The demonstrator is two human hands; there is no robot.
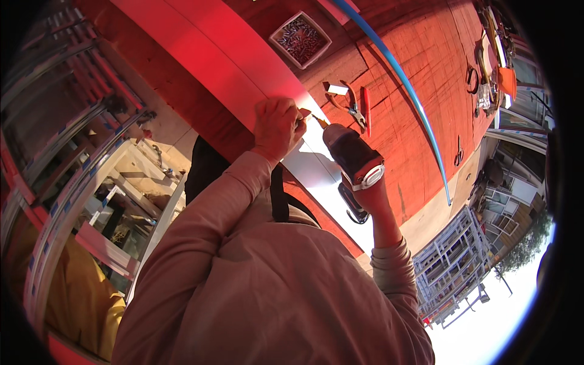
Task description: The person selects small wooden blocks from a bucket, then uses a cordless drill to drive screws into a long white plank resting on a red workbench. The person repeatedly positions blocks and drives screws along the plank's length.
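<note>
A long, flat panel [213,55], partly pale and partly in red light, runs across the table in front of me. My left hand [277,126] rests over the panel, its fingertips pinched together. Something small and dark shows at those fingertips, but I cannot make out what it is. My right hand [371,196] grips the handle of a dark cordless drill [351,152]. The drill is tilted so that its bit points left, close to my left fingertips. Whether the bit touches anything is not plain.
On the red tabletop [401,158] stand a square box [317,56] of screws, pliers [354,111] and a red-handled tool [367,103]. A blue curved strip [413,91] lies beyond them. Scissors [459,152] lie farther right. Metal frames [67,207] stand at my left.
</note>
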